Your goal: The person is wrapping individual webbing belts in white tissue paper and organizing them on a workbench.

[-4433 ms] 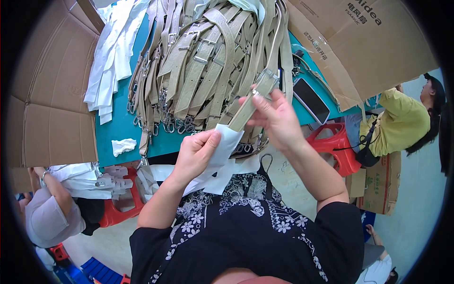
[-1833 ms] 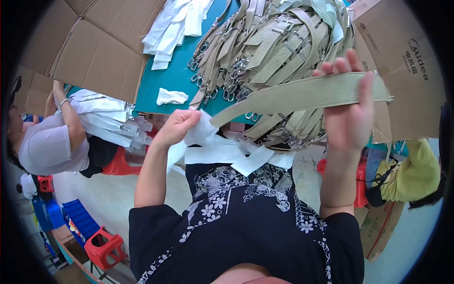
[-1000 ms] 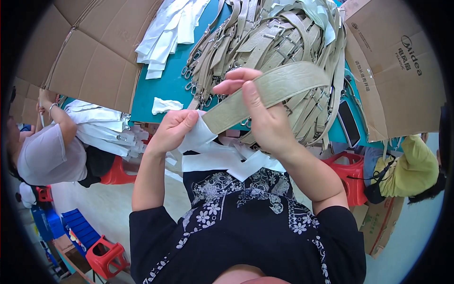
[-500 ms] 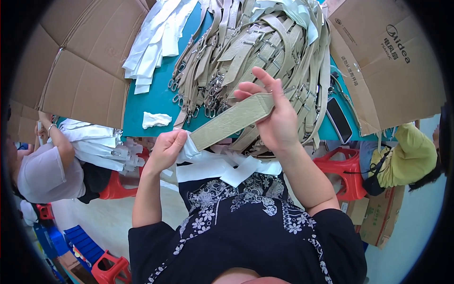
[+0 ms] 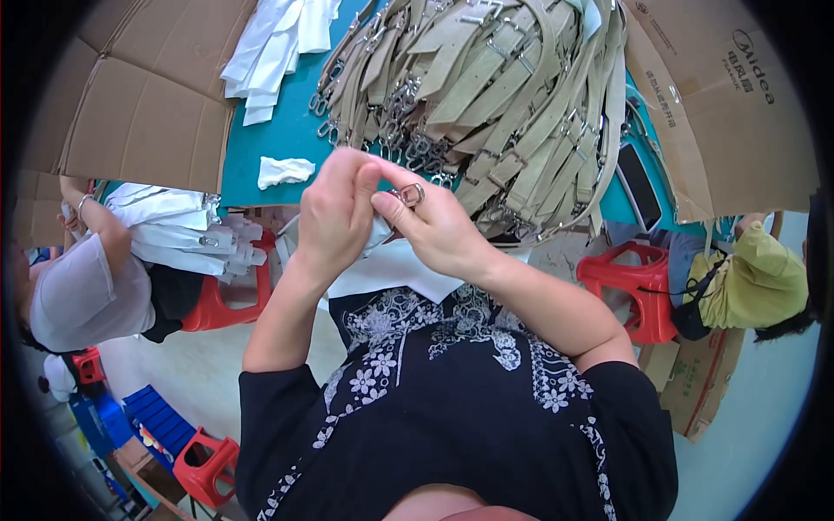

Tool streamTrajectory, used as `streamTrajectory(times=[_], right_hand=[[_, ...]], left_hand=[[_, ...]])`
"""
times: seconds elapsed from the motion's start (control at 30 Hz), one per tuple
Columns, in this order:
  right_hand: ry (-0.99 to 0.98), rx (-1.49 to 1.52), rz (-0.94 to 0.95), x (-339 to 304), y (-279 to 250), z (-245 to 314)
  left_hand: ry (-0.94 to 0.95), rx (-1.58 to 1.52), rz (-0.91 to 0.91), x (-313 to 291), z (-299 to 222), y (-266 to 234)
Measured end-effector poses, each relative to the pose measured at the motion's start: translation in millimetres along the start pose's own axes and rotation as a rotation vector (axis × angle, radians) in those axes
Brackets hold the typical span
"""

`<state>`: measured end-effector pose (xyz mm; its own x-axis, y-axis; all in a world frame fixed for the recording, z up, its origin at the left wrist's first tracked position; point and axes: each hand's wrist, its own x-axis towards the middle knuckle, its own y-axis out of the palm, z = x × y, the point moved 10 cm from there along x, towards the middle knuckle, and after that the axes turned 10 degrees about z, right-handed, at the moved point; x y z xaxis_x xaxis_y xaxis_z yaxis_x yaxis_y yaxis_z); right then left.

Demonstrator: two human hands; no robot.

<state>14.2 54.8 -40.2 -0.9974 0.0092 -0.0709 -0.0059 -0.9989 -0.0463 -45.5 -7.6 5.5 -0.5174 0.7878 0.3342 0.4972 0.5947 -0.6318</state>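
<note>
Left hand (image 5: 337, 208): fisted, white cloth (image 5: 379, 233) showing beneath, likely to steady it.
Right hand (image 5: 441, 227): pinching a metal clasp (image 5: 412, 194), seemingly for control.
Where that sits: against the right fingers, twelve o'clock.
Strap heap (image 5: 486, 102): one o'clock, perhaps for reach.

A teal tabletop (image 5: 274, 137) stands over a pale, brightly lit floor (image 5: 187, 369); red stools (image 5: 643, 304) stand left and right (another at lower left, near a blue ridged panel (image 5: 158, 415)).

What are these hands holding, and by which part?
The right hand pinches a metal clasp behind its exposed loop; the left hand seems closed on white wrapping, its grip hidden.
</note>
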Motion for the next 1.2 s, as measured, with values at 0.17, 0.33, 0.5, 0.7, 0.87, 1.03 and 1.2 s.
streamTrajectory(times=[0.17, 0.33, 0.5, 0.7, 0.87, 1.03, 1.2], right_hand=[[-0.048, 0.364, -0.096, -25.1, -8.7, -14.7], [-0.147, 0.418, -0.188, -100.6, -64.9, 15.5], [-0.2, 0.558, -0.579, -246.7, -161.4, -66.9], [0.315, 0.572, -0.796, -398.2, -206.5, -225.8], [0.874, 0.508, -0.652, -436.5, -225.8, -327.9], [1.087, 0.059, -0.663, -432.5, -268.9, -361.6], [1.202, -0.836, -0.547, -466.5, -320.0, -366.0]], left_hand=[[0.048, -0.247, 0.103, 0.1, 21.2, 20.4], [-0.486, -0.077, 0.983, -125.1, 186.1, 95.2], [-0.473, -0.177, 1.114, -162.4, 152.5, 28.4], [-0.416, 0.359, 1.235, -191.2, 96.7, 89.1], [-0.269, 0.091, 0.622, -105.5, 83.5, 166.3], [-0.572, -0.255, 0.766, -106.7, 112.7, 232.7], [-0.552, -0.485, 0.76, -102.6, 68.9, 179.4]])
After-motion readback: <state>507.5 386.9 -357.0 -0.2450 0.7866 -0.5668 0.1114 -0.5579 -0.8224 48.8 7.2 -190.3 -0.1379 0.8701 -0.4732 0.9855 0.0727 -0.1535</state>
